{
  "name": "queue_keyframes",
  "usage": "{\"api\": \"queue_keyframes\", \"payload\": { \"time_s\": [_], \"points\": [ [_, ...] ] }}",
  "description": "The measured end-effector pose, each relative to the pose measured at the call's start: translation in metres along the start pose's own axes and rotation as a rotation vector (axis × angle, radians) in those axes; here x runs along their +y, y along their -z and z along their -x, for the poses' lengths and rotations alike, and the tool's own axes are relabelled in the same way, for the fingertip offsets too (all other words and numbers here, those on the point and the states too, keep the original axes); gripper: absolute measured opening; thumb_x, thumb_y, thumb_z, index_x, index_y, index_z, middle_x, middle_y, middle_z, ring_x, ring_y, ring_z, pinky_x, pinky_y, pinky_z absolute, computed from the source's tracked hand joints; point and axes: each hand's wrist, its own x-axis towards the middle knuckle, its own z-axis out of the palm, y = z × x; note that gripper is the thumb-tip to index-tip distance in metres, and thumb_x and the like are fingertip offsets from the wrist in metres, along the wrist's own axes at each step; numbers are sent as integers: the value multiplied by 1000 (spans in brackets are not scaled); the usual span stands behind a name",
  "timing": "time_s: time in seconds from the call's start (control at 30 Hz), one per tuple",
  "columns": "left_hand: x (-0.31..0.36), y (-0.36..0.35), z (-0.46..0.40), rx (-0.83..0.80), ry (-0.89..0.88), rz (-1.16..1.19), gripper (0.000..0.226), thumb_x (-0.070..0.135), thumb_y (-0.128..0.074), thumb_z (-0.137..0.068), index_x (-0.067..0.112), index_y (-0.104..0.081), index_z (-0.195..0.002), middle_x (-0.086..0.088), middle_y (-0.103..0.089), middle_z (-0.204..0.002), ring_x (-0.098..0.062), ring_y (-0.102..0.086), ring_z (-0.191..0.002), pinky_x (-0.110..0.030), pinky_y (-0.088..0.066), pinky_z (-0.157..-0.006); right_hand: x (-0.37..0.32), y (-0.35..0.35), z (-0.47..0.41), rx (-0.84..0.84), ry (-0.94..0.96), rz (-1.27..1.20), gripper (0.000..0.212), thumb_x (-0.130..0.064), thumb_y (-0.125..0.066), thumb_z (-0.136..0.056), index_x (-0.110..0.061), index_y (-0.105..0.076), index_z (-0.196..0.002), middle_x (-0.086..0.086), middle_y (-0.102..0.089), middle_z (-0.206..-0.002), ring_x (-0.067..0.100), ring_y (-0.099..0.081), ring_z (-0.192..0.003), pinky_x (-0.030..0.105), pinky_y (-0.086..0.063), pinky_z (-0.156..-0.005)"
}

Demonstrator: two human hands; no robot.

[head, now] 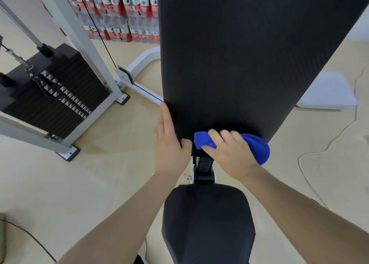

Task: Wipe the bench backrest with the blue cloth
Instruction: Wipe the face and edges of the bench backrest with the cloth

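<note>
The black padded bench backrest (239, 54) rises away from me through the middle of the view. My right hand (229, 154) grips a bunched blue cloth (257, 148) and presses it on the backrest's lower edge. My left hand (169, 144) lies along the backrest's lower left edge, fingers straight along the side and thumb on the bottom corner. The black bench seat (207, 223) sits below both hands.
A white cable machine frame (79, 34) with a black weight stack (50, 88) stands to the left. Packs of bottled water (119, 12) are stacked at the back. A white platform (329, 92) and a thin cable (327, 148) lie on the beige floor to the right.
</note>
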Motion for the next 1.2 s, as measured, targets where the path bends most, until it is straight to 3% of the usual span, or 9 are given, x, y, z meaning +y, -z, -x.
{"api": "queue_keyframes", "payload": {
  "time_s": [0.13, 0.27, 0.47, 0.6, 0.73, 0.83, 1.0, 1.07, 1.2],
  "points": [
    [3, -6, 4, 5, 6, 2, 95, 1, -56, -75, 16, 4, -148, -5, -11, -155, -17, -15, -138, -13, -14, -101, 26, 25, -20, 249, -61, 65, 32, -2, -56, -72, -21, -64, -96, 10, -40, -107, 26, -47, -72, 37, -37, -68],
    [6, -16, 10, 1, 65, -85, 100, 4, -58, -76, 16, 11, -146, -6, 4, -156, -21, -6, -142, -30, -14, -113, 42, 29, -27, 448, -194, 115, 32, -3, -58, -80, -22, -66, -104, 10, -39, -109, 27, -42, -78, 38, -35, -69],
    [4, -35, 27, -8, 215, -264, 100, 16, -62, -79, 16, 13, -146, -8, 18, -154, -33, 0, -142, -47, -7, -113, 17, -11, 28, 53, -37, 39, 44, -3, -71, -56, -21, -66, -96, 12, -39, -111, 28, -44, -77, 38, -42, -69],
    [25, -46, 27, 48, 393, -85, 99, 19, -63, -81, 14, 11, -146, -6, 10, -155, -27, -7, -142, -45, -15, -111, 37, 17, 4, 273, -134, 83, 35, 2, -51, -74, -22, -65, -96, 10, -39, -108, 26, -45, -75, 36, -38, -70],
    [56, -54, 13, 134, 560, 284, 102, 33, -65, -82, 15, 13, -146, 0, 10, -156, -20, -7, -142, -38, -16, -111, 71, 34, -17, 503, -241, 103, 39, -7, -59, -82, -24, -51, -116, 10, -37, -114, 28, -40, -86, 38, -34, -74],
    [69, -58, -4, 183, 697, 408, 110, 47, -65, -78, 17, 16, -146, 4, 16, -156, -20, -7, -143, -36, -17, -111, 61, 15, 3, 377, -158, 58, 37, -6, -58, -79, -23, -52, -111, 12, -38, -112, 29, -41, -83, 38, -34, -73],
    [77, -61, -8, 152, 742, 417, 119, 50, -69, -72, 17, 20, -144, 3, 19, -155, -21, -9, -143, -37, -19, -111, 51, -5, 49, -125, 134, 2, 45, -7, -81, -52, -17, -68, -93, 13, -60, -108, 29, -58, -79, 39, -49, -73],
    [75, -63, -6, 159, 719, 373, 124, 48, -72, -69, 14, 20, -144, 1, 20, -155, -21, -6, -143, -37, -17, -113, 63, 4, 40, -49, 152, 35, 37, -2, -70, -63, -18, -67, -96, 13, -59, -108, 28, -58, -79, 39, -48, -73],
    [73, -68, -8, 155, 734, 373, 128, 51, -74, -67, 18, 23, -143, 4, 23, -154, -24, -4, -144, -42, -16, -113, 84, 19, 24, 331, -81, 96, 32, -1, -52, -81, -20, -58, -107, 11, -43, -110, 27, -49, -82, 38, -39, -75]
  ]
}}
